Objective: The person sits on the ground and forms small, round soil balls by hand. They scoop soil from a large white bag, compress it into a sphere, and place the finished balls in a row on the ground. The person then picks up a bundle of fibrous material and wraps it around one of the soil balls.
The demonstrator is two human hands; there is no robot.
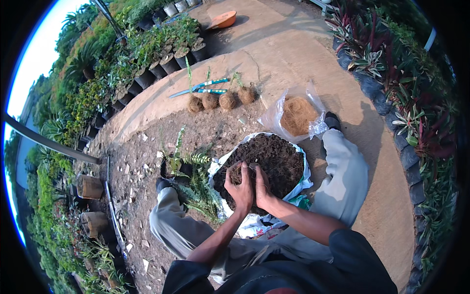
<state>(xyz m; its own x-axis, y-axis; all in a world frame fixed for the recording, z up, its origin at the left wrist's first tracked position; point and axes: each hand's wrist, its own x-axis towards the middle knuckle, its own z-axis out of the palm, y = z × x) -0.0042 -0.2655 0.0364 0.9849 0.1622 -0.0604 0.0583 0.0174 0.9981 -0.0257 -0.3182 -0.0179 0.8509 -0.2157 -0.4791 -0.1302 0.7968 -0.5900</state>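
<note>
My left hand (239, 187) and my right hand (262, 185) are cupped together over an open sack (216, 196) of dark potting soil (281, 158). Between them is a root ball (236, 175) of soil and fibres, partly hidden by the fingers. From its left side a thin stem seems to run out to a fern frond (197, 158). Beyond the sack, to the right, a clear plastic bag (273, 114) holds brown coconut fibre (298, 114). More fern fronds (200, 193) lie left of the sack, beside my foot.
Several fibre-wrapped balls (227, 101) with small fern shoots rest on the ground ahead. Next to them lie hedge shears (205, 88) with teal handles. Potted plants (170, 64) line the left side; an orange wheelbarrow tray (223, 20) stands far off. Stone chips (145, 265) litter the soil.
</note>
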